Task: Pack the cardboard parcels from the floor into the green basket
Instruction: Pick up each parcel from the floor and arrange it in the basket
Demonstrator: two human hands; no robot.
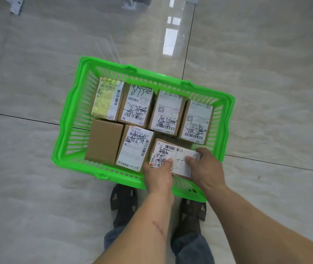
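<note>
- Cardboard parcels fill the green basket (69,111) on the floor: a plain brown parcel (104,141) at nine o'clock, labelled ones in a row toward twelve.
- Left hand (158,173) pinches the last parcel (174,159) at five o'clock, thumb on its label.
- Right hand (206,166) grips its right end.
- Seemingly the final placement; next, lower it level into the gap, then let go.
</note>
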